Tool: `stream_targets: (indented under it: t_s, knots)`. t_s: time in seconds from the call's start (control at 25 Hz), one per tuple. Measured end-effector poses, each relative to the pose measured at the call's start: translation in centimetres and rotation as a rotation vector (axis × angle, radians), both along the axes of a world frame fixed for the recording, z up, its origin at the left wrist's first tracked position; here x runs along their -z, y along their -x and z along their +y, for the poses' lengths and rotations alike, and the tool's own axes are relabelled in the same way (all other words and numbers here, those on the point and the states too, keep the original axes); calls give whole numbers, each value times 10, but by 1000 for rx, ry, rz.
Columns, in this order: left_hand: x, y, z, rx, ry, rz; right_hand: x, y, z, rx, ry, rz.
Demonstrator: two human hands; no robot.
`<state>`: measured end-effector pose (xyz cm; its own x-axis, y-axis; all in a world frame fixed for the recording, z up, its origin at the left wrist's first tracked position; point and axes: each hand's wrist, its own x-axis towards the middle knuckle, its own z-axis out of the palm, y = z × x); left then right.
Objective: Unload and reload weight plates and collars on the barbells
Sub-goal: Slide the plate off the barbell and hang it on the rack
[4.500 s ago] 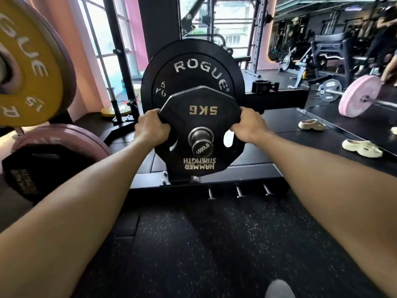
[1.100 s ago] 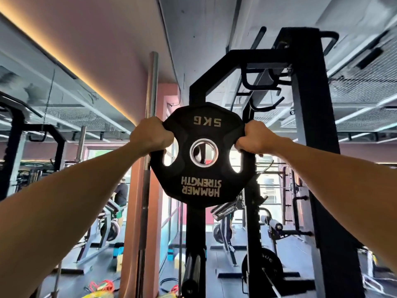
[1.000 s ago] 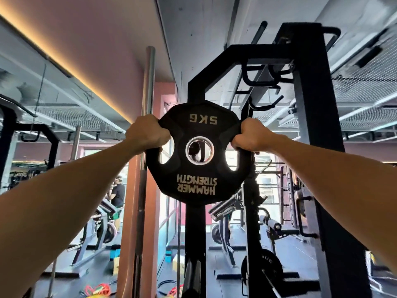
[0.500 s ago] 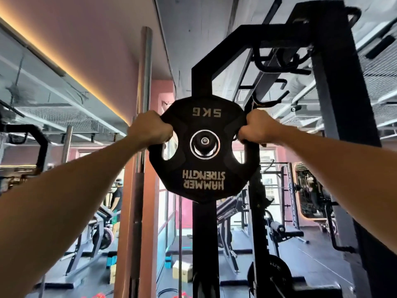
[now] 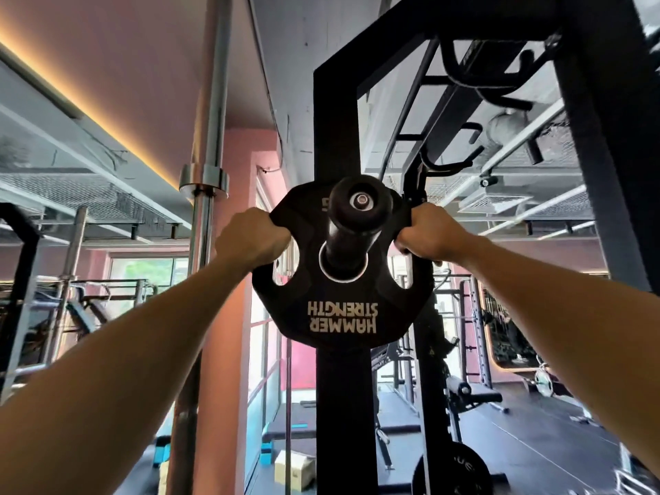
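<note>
step: stowing black Hammer Strength plate [image 5: 341, 301] on rack storage peg [image 5: 351, 226] | grip: left hand [image 5: 251, 239], right hand [image 5: 430, 235] curled through handle slots | plate: peg through centre hole | next: likely push flush to upright, release

Single head-worn wide-angle view, looking forward and tilting upward along both outstretched forearms; the black weight plate [image 5: 343, 280] on its storage peg [image 5: 359, 212] is sitting close at frame centre, the rack upright [image 5: 337, 405] is rising behind it, and ceiling and distant gym floor are filling the edges
</note>
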<state>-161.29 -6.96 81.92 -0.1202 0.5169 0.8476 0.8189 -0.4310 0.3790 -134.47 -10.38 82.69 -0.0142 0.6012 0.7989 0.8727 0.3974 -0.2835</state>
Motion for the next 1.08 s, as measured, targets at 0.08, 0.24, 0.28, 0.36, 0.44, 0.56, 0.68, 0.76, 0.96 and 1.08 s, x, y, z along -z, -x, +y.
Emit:
stream_targets:
  t_s: [0.08, 0.24, 0.28, 0.36, 0.44, 0.56, 0.68, 0.76, 0.96, 1.08]
  knots:
    - [-2, -3, 17, 15, -9, -16, -3, -3, 17, 2, -30, -21]
    - [-2, -1, 21, 38, -10, -40, -3, -3, 24, 19, -68, -19]
    - [1, -1, 20, 40, -3, -32, 1, -2, 24, 48, -68, -15]
    - [8, -1, 17, 19, 4, -28, 8, 2, 23, 131, -75, 3]
    - [14, 0, 14, -7, -2, -40, 15, 7, 19, 194, -84, 34]
    - [34, 2, 8, -38, 6, -34, 31, 7, 10, 226, -61, 85]
    - [76, 1, -3, 115, 31, -57, 71, 9, -3, 199, 29, 122]
    - [102, 2, -14, 240, 93, -100, 104, 11, -17, 99, 133, 170]
    - [182, 10, -34, 245, 374, 213, 170, -1, -43, 82, 475, -64]
    - [207, 6, -46, 333, 514, 271, 187, -8, -58, 53, 550, -78]
